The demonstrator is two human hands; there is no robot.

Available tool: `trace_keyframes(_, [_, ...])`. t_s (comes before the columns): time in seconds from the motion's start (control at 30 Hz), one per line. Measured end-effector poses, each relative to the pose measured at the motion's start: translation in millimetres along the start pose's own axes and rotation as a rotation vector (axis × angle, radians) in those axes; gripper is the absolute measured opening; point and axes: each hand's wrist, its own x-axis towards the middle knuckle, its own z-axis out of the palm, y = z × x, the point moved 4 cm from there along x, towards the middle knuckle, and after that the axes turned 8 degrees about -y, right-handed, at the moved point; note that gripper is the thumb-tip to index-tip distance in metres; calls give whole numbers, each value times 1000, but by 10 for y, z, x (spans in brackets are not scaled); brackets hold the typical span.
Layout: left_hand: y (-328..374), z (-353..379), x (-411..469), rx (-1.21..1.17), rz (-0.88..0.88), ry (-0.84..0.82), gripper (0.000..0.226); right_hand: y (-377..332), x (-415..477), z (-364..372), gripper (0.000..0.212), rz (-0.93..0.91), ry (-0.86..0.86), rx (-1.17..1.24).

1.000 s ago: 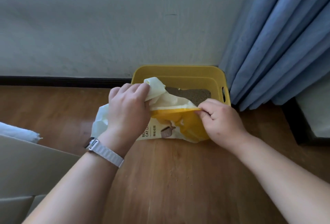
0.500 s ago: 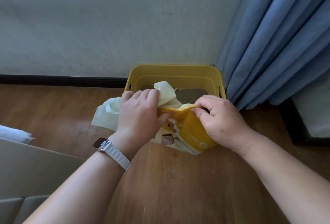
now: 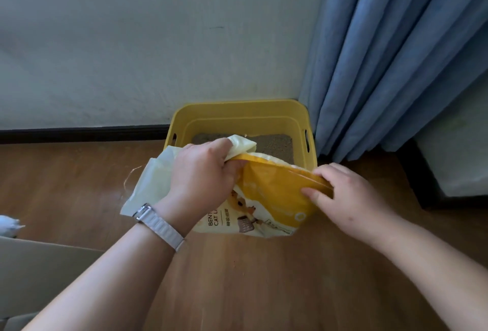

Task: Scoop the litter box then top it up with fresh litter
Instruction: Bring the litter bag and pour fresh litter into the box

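A yellow litter box [image 3: 241, 112] stands on the floor against the wall, with grey litter [image 3: 274, 143] in its bottom. In front of it stands a yellow and cream cat litter bag [image 3: 274, 204]. My left hand [image 3: 200, 174] grips the bag's top left corner, where the cream flap folds over. My right hand [image 3: 343, 193] pinches the top right edge. The top edge is stretched between both hands. The bag hides the box's near wall.
A blue curtain [image 3: 396, 53] hangs right beside the box. A dark-based piece of furniture [image 3: 454, 161] sits at the far right. A beige cardboard surface [image 3: 39, 272] and a white bag tip [image 3: 9, 225] lie at the lower left. Wooden floor [image 3: 264, 278] spreads in front.
Both hands have pulled farther apart along the bag's top edge, and the bag stands taller and wider. The camera has tilted, so more of the box's inside shows.
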Motion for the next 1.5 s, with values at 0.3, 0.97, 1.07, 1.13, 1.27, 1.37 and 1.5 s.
trace_keyframes(0.3, [477,-235,503,-34,-131,26,39,403,41,-532,25,58,67,376])
trace_keyframes(0.97, [484,-183,1301,2,-125,-313,24,323,230,-1137,18,29,364,225])
trace_keyframes(1.07, [426,-157,1307,-32,-80,-322,12,296,245,-1122,16,52,384,232])
trace_keyframes(1.13, [377,-134,1328,-36,-42,-336,10,278,258,-1118,15,63,409,243])
trace_keyframes(1.27, [247,-91,1385,-46,14,-392,14,205,335,-1152,13,88,453,222])
trace_keyframes(1.37, [171,-77,1407,-81,55,-439,20,132,407,-1220,14,104,482,192])
trace_keyframes(1.5, [72,-109,1469,-120,104,-427,23,25,517,-1303,14,113,534,191])
